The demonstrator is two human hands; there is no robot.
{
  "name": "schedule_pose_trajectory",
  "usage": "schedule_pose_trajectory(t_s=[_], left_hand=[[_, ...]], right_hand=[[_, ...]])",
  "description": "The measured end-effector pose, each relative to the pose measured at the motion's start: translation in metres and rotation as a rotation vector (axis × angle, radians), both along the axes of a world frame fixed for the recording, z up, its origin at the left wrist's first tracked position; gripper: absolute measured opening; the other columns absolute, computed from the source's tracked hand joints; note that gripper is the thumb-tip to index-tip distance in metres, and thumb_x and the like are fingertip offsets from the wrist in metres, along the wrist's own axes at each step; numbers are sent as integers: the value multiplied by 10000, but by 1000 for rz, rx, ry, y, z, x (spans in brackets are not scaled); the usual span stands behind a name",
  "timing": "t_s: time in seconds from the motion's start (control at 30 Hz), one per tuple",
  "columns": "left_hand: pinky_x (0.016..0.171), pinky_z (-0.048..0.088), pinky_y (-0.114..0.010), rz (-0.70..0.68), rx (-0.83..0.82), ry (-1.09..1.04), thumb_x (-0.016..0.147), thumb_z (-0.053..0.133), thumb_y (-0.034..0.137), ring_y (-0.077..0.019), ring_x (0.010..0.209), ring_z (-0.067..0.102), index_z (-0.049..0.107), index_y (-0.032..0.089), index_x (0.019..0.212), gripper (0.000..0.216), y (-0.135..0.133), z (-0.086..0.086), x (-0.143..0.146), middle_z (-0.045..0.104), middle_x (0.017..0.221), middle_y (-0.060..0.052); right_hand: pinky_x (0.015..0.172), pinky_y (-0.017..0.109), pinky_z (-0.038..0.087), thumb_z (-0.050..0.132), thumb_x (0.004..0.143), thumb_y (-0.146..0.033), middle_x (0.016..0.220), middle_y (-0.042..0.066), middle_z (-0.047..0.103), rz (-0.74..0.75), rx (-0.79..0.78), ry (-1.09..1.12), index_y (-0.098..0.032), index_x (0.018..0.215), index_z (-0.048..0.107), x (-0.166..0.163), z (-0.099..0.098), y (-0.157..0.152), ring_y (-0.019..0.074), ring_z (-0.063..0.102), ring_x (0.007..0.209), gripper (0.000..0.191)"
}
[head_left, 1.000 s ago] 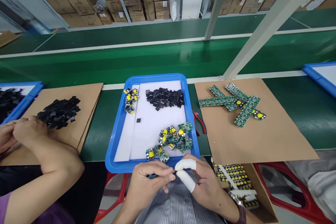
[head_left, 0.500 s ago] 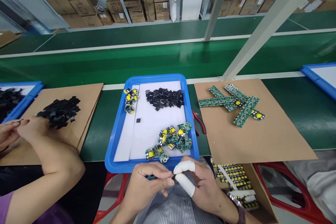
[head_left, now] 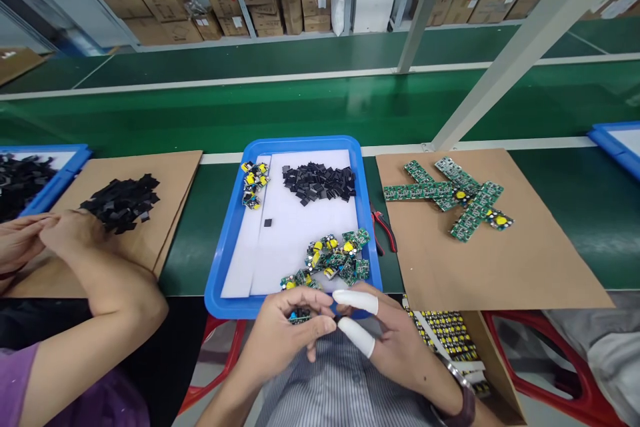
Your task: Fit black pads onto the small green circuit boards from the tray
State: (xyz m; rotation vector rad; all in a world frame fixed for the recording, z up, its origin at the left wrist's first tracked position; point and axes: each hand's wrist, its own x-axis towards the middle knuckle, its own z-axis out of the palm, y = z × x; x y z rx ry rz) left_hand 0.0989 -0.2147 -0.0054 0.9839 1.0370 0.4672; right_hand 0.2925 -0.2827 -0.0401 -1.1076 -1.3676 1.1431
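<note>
My left hand (head_left: 275, 340) is closed around a small circuit board (head_left: 299, 315), whose components show between the fingers. White finger covers sit on the thumb and forefinger of my right hand (head_left: 395, 343). Those fingertips meet my left fingertips at a small dark piece (head_left: 337, 318), mostly hidden, that looks like one of the black pads. Just beyond my hands, in the blue tray (head_left: 216, 270), lies a cluster of small boards with yellow parts (head_left: 330, 259). Farther back are a heap of black pads (head_left: 320, 181), one single pad (head_left: 268, 222) and several boards (head_left: 254, 183) at the left.
Red-handled pliers (head_left: 385, 232) lie right of the tray. Long green board strips (head_left: 477, 210) rest on cardboard (head_left: 525, 267), above a box of boards (head_left: 450, 340). At left, a co-worker's arm (head_left: 110, 280) reaches beside a black pile (head_left: 123, 202). A slanted post (head_left: 515, 53) rises behind.
The fingers of both hands have spread slightly, showing more of the circuit board in my left hand. The head view has shifted a little. The co-worker's hands have moved slightly.
</note>
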Motion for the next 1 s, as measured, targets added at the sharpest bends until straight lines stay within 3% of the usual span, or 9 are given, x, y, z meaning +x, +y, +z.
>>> schedule_pose_trajectory(t_s=[0.1, 0.27, 0.4, 0.5, 0.67, 0.8, 1.0], left_hand=[[392, 473, -173, -66, 42, 26, 758, 876, 308, -69, 473, 533, 744, 195, 1058, 347, 8, 7, 2, 696, 804, -4], [827, 567, -242, 18, 235, -68, 842, 820, 279, -142, 889, 614, 651, 263, 1314, 502, 11, 4, -3, 637, 1074, -42], [1017, 535, -385, 17, 131, -231, 983, 644, 257, -216, 1088, 623, 525, 289, 1437, 470, 4, -5, -4, 597, 1154, -70], [1003, 556, -430, 26, 107, -305, 981, 643, 228, -235, 1092, 634, 522, 298, 1416, 457, 2, -6, 0, 594, 1148, -65], [933, 568, -323, 2, 127, -292, 961, 675, 211, -216, 1094, 635, 625, 253, 1300, 344, 5, -5, 0, 664, 1242, -102], [918, 577, -301, 23, 152, -285, 907, 742, 205, -205, 1075, 656, 696, 261, 1222, 323, 8, -10, -3, 664, 1311, -92], [946, 568, -265, 91, 333, -167, 796, 841, 139, -214, 1105, 692, 772, 274, 1128, 365, 8, -16, 3, 749, 1145, -73]], right_hand=[[821, 324, 566, 659, 943, -107, 1047, 35, 710, 51, 70, -43, -330, 1243, 713, 8, 8, 4, 175, 685, 935, 378], [722, 255, 610, 709, 909, -151, 916, -9, 739, -98, -147, 166, -294, 1048, 737, 8, 4, 7, 128, 742, 736, 201], [752, 214, 622, 761, 853, -139, 909, -13, 774, -184, -204, 279, -274, 982, 747, 4, -4, 10, 118, 761, 750, 187], [782, 204, 616, 760, 849, -122, 915, -11, 782, -230, -168, 269, -269, 934, 758, 2, -3, 13, 120, 749, 813, 170], [806, 228, 618, 719, 878, -89, 955, -21, 770, -178, -119, 311, -305, 1004, 762, 1, 5, 18, 125, 743, 853, 254], [833, 256, 602, 707, 883, -65, 995, -2, 757, -183, -28, 219, -311, 1056, 759, 0, 11, 21, 142, 730, 909, 306], [724, 267, 586, 709, 846, -64, 860, 4, 722, -282, 16, 95, -258, 969, 744, -10, 13, 26, 153, 702, 779, 232]])
